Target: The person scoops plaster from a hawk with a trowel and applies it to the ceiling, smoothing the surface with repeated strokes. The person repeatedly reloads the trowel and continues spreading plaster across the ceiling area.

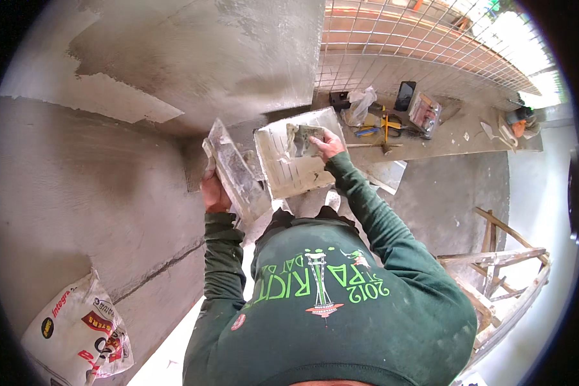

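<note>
- We see the right grip (pixel 330 145) closed on the near edge of a flat scraper blade (pixel 304 139), thumb and fingers pinched around it; grey plaster clings to the blade.
- We see the left grip (pixel 216 192) closed around the back of a rectangular plaster board (pixel 233 172), which stands tilted, its smeared face toward the right; we cannot make out how every finger lies behind it.
- Beneath the blade sits a pale rectangular tub (pixel 278 168), streaked with plaster inside; the board is just beside its left rim, and we cannot tell whether the two touch.
- Nearer the body we see the toe of a pale shoe (pixel 332 200) and a dark green sweatshirt (pixel 341 296), whose long sleeves reach toward both grips.
- To the right runs a grey ledge (pixel 447 145); on it lie a black box (pixel 339 100), a clear plastic bag (pixel 360 108), a yellow-handled tool (pixel 387 127), a dark phone (pixel 404 96), a clear plastic case (pixel 424 114) and, well apart, a pointed trowel (pixel 488 130).
- Farther out we find wire mesh (pixel 392 35) above the ledge; a patchily plastered wall (pixel 193 58) ahead; a white printed sack (pixel 77 331) at lower left; a wooden trestle (pixel 495 257) at right.
</note>
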The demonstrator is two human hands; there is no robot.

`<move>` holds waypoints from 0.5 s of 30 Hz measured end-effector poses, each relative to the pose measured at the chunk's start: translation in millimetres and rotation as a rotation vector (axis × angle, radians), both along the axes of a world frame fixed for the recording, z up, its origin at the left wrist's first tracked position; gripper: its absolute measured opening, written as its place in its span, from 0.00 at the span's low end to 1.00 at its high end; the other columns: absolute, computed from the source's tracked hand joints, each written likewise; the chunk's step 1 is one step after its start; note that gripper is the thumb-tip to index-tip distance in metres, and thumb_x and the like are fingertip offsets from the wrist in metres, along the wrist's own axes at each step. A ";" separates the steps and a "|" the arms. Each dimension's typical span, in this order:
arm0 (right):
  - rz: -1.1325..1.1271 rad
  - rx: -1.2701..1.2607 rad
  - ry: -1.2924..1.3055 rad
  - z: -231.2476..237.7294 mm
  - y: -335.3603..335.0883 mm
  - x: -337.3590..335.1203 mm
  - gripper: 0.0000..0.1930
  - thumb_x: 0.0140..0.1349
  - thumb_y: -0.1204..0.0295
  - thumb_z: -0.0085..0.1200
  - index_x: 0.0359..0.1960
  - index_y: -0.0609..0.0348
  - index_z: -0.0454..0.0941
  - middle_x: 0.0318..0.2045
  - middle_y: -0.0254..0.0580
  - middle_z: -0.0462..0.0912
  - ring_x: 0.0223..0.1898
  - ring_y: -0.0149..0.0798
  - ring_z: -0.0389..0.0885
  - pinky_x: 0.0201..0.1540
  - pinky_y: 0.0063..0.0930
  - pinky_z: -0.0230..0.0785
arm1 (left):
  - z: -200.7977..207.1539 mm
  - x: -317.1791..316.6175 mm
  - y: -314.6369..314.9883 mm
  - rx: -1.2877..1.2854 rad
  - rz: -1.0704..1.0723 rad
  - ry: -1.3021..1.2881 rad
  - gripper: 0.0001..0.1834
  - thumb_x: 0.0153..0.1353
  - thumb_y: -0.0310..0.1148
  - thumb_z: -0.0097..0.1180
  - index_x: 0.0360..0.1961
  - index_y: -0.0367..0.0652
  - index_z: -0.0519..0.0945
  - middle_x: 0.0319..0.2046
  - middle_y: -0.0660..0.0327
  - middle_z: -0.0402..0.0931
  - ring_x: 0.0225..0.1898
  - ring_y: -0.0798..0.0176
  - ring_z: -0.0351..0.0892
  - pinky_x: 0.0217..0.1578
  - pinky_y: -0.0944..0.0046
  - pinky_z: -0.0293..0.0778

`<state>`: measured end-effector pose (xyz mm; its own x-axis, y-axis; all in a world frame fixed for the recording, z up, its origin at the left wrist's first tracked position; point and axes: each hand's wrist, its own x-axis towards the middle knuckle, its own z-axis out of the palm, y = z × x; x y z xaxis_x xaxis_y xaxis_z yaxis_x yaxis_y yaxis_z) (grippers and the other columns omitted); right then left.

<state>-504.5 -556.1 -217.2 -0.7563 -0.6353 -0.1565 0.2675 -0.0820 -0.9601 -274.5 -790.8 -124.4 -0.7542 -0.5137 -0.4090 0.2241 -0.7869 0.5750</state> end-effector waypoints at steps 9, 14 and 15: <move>-0.057 0.875 0.514 -141.8 -23.6 -3.6 0.22 0.62 0.62 0.52 0.55 0.59 0.76 0.41 0.60 0.84 0.47 0.61 0.81 0.51 0.48 0.74 | -13.0 44.1 0.9 -0.012 0.069 -0.142 0.30 0.73 0.50 0.38 0.70 0.48 0.63 0.64 0.52 0.68 0.67 0.43 0.65 0.60 0.27 0.63; -0.099 0.978 0.875 -158.8 -64.4 45.3 0.18 0.65 0.65 0.47 0.53 0.58 0.75 0.44 0.52 0.82 0.42 0.55 0.83 0.45 0.46 0.76 | -42.3 67.6 -10.9 0.104 0.112 -0.139 0.29 0.72 0.48 0.38 0.67 0.43 0.66 0.59 0.50 0.71 0.64 0.44 0.69 0.58 0.29 0.68; -0.083 1.008 0.867 -158.6 -71.5 53.5 0.17 0.66 0.65 0.47 0.53 0.58 0.75 0.44 0.51 0.82 0.42 0.55 0.83 0.45 0.47 0.75 | -53.4 71.1 -17.2 0.136 0.101 -0.141 0.29 0.72 0.48 0.38 0.66 0.42 0.67 0.58 0.50 0.73 0.62 0.45 0.71 0.57 0.31 0.70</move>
